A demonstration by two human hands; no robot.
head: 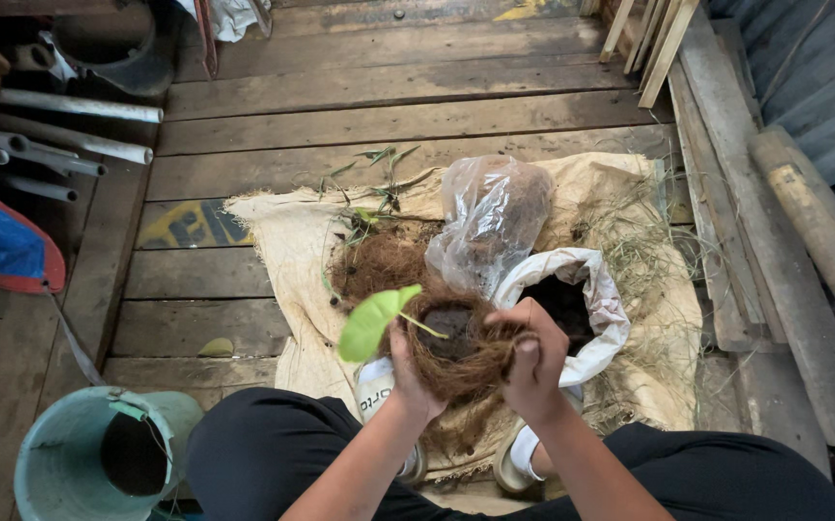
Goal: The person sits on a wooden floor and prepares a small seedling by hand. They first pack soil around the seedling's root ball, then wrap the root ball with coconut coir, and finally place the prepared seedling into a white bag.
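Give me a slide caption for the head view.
Both hands cup a coir ball holding a seedling.

Worn wooden plank floor point(389, 106) beside a corrugated metal wall point(823, 68).

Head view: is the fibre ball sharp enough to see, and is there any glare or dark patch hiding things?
Head view: the fibre ball and both hands, left and right, are sharp, in soft even light; mild glare on the clear bag; the white sack mouth is dark inside; the top left corner is in deep shadow; the planks bow slightly at the edges.
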